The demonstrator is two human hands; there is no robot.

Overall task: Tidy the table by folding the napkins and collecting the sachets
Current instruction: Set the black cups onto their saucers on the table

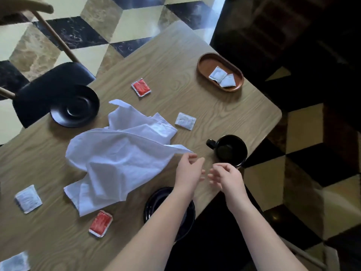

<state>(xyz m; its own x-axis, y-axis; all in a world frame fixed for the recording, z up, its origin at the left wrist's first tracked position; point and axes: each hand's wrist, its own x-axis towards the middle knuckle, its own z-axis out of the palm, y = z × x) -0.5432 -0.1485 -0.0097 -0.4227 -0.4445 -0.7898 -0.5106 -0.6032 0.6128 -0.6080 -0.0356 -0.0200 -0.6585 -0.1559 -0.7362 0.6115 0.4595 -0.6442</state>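
Both forearms reach in; left hand (188, 169) and right hand (226, 176), fingers loosely spread, hold nothing; crumpled napkin (121, 155) lies left, its corner just beside the left fingertips

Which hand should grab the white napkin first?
Probably the left hand: its fingers are right beside the napkin corner. The right hand hangs open farther from the cloth, nearer the black mug.

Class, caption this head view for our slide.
Both hands hover open beside a crumpled white napkin; sachets lie scattered.
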